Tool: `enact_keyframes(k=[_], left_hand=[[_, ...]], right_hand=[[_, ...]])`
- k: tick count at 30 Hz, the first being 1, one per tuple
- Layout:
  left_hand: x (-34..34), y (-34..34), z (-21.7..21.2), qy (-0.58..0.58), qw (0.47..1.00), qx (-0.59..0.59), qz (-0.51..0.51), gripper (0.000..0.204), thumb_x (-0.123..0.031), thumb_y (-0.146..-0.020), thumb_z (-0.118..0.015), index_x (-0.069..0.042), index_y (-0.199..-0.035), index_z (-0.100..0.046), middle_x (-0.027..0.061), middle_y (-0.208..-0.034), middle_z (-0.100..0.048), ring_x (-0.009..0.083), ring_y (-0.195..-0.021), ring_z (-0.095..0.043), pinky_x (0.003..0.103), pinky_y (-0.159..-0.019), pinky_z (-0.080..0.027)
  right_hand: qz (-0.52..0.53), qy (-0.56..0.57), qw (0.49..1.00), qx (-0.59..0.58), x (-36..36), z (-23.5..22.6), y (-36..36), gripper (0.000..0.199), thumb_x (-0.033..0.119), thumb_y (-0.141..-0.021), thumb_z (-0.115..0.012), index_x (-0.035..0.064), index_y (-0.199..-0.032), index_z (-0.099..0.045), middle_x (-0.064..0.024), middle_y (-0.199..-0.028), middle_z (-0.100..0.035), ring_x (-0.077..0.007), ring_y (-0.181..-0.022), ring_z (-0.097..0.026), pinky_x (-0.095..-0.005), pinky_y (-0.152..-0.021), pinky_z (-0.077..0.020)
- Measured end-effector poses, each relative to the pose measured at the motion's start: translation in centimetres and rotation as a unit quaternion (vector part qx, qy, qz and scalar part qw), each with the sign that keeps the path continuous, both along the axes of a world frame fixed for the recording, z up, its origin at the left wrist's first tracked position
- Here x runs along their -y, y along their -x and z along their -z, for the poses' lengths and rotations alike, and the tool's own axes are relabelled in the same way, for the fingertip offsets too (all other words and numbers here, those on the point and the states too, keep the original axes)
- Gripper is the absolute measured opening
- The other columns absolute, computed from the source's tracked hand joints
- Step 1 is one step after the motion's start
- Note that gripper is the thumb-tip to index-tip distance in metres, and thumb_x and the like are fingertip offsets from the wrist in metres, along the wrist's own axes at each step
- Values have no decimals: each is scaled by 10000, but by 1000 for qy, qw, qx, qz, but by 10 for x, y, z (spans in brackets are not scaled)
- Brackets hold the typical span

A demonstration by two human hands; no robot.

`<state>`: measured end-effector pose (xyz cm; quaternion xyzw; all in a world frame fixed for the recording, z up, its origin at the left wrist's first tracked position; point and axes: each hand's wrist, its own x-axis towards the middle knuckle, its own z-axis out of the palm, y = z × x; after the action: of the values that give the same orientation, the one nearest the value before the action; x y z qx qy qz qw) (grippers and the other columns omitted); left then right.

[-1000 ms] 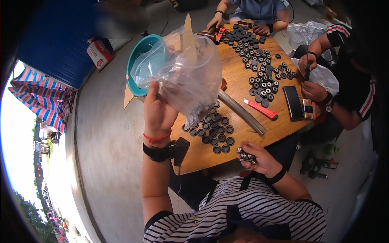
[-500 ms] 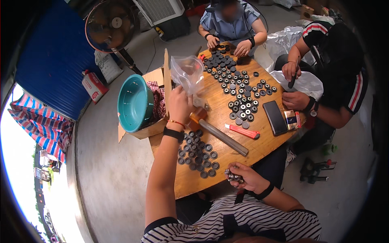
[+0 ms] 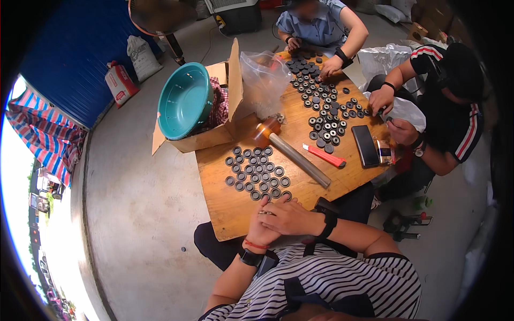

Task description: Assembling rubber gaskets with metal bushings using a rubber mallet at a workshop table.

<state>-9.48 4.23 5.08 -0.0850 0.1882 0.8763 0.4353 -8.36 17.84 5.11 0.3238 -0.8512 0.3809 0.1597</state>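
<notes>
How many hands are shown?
6: the wearer's left hand and right hand, together at the table's near edge; another person's two at its far end; a third's two at right.

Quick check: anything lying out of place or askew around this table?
Yes: a small dark object lies alone on the floor left of the table, away from the dark round pieces grouped on top; it's too small to identify. The teal basin also sits tilted on the open cardboard box.

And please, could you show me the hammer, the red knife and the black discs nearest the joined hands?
Hammer (image 3: 300, 160): head view, middle of the handle.
Red knife (image 3: 326, 156): head view, middle of its body.
Black discs (image 3: 259, 168): head view, face of a mid-group disc.
</notes>
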Motion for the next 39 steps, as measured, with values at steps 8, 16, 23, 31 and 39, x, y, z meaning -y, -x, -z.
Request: enact_keyframes(k=[8, 16, 23, 31, 39], left_hand=[[35, -16, 64, -144, 982, 118, -37, 474, -349, -1017, -340, -24, -1323, -498, 121, -1324, -525, 244, -1232, -488, 377, -1066, -372], [32, -17, 66, -240, 955, 163, -62, 444, -339, -1031, -344, -7, -1245, -544, 127, -1271, -561, 236, -1193, -523, 341, -1037, -416], [26, -19, 80, -151, 969, 169, -94, 432, -332, -1035, -347, -1, -1226, -548, 120, -1206, -592, 232, -1138, -556, 331, -1008, -442], [32, -22, 83, -96, 977, 186, -52, 312, -300, -997, -478, -47, -1136, -597, 91, -1069, -635, 195, -1027, -600, 364, -861, -526], [55, -23, 82, -84, 958, 235, -138, 270, -299, -976, -522, -76, -1071, -642, 75, -1074, -643, 253, -1046, -589, 403, -854, -528]], right_hand=[[-78, -64, 993, -56, 22, 17, -11, 230, 221, -757, -647, 114, -959, -625, -78, -948, -581, -248, -861, -572, -367, -698, -445], [2, -87, 995, -43, 26, 23, -21, 277, 271, -811, -668, 137, -1049, -626, -59, -1087, -600, -235, -1000, -557, -406, -849, -405], [24, -83, 996, -2, 26, 29, -19, 264, 199, -762, -699, 129, -1014, -663, -50, -1071, -617, -229, -987, -564, -371, -812, -407], [91, 51, 993, 56, 9, 23, -15, 147, 109, -841, -638, 53, -975, -615, -95, -963, -607, -270, -842, -564, -380, -733, -447], [296, -1, 923, 245, -51, 73, 5, 136, 152, -933, -548, 31, -994, -552, -138, -787, -639, -298, -719, -633, -392, -633, -479]])
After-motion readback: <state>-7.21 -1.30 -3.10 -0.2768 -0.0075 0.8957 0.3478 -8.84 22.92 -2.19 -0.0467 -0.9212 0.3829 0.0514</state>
